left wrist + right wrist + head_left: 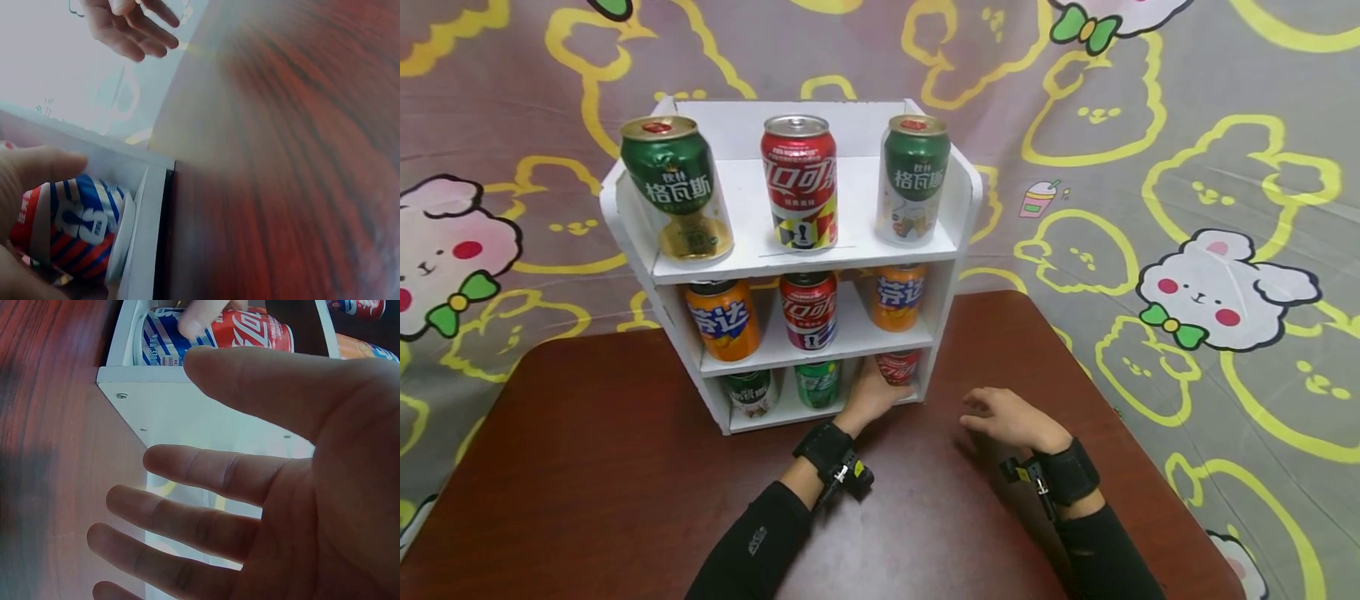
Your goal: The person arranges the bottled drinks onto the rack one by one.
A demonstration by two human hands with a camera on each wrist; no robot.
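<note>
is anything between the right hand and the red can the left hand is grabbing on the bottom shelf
Nothing loose lies between them. The right hand hovers open over bare table beside the white shelf unit, whose side panel stands between it and the red can. The left hand already grips that can at the open front.

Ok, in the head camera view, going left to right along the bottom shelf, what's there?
Dark green can → bright green can → left hand gripping the red cola can at the shelf's right end.
</note>
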